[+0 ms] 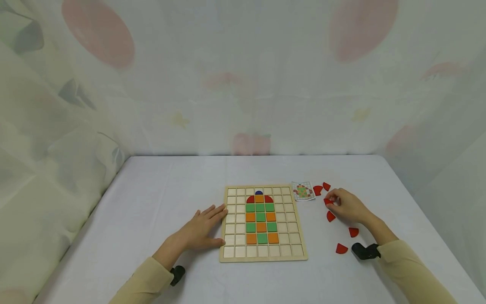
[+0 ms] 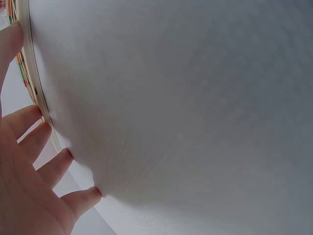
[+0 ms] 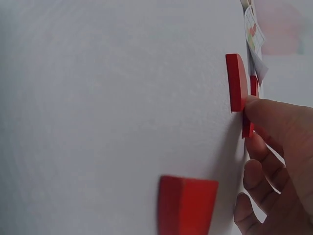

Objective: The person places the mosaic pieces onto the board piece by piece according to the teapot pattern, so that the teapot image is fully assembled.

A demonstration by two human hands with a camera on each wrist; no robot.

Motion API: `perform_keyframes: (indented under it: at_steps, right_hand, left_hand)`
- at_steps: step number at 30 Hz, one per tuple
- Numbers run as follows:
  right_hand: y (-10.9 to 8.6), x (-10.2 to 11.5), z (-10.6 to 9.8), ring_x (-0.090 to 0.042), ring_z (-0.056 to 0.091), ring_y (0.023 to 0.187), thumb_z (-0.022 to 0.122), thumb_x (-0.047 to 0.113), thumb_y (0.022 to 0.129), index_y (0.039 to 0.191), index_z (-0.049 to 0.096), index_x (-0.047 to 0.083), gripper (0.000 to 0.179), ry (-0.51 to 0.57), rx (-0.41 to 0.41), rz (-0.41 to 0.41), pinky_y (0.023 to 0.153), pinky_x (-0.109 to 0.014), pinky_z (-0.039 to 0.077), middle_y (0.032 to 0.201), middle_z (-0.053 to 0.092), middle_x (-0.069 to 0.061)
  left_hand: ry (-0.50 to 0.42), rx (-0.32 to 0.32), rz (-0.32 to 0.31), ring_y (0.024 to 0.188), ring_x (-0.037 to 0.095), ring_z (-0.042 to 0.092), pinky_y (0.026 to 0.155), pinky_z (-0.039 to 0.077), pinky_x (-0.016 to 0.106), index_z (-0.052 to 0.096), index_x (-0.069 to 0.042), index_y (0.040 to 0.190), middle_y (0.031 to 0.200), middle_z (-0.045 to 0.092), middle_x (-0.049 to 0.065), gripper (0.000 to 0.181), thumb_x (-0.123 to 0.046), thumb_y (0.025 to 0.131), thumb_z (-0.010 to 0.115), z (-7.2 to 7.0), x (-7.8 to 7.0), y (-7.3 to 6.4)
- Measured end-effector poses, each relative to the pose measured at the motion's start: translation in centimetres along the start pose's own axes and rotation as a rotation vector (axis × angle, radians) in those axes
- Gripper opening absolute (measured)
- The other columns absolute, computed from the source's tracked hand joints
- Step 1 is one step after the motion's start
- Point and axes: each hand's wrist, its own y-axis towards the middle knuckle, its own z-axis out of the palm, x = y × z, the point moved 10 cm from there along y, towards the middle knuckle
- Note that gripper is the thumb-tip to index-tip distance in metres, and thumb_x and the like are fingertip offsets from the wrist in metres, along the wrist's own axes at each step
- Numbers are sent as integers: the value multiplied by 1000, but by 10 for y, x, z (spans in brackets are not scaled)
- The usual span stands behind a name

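Note:
A wooden grid board (image 1: 290,252) lies on the white table, a column of green and orange squares in its middle. Two red quarter-circle pieces and a blue rounded piece (image 1: 259,192) sit at the column's top. My left hand (image 1: 201,230) lies flat with spread fingers, the fingertips and thumb at the board's left edge. To the right of the board, my right hand (image 1: 348,206) pinches a red quarter-circle piece (image 1: 328,202) between thumb and fingers, low over the table. In the right wrist view the thumb partly hides this piece (image 3: 248,128).
A small pattern card (image 1: 303,191) lies against the board's upper right corner. Loose red pieces lie around the right hand: one (image 1: 317,190) beside the card, one (image 1: 331,216) just below the fingers, another (image 1: 341,248) nearer the front. Fabric walls stand behind and at both sides.

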Motion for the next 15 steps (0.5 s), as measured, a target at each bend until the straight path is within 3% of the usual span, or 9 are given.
perform_keyframes:
  at_steps: [6,15]
  right_hand:
    - [-1,1,-1,-16,47,75,70,12,80,98,60,3,23,-3,-16,12,62,-24,43,82,52,-2]
    - [-1,5,-1,-15,46,75,71,8,77,102,62,5,26,-3,-28,-50,62,-23,43,86,53,-3]
  left_hand:
    - [-6,3,-2,137,37,23,100,22,67,31,-11,144,152,25,7,81,-45,79,68,0,0,0]
    - [-6,-2,1,137,37,23,100,22,67,31,-11,144,152,24,6,82,-46,79,67,-1,0,-1]
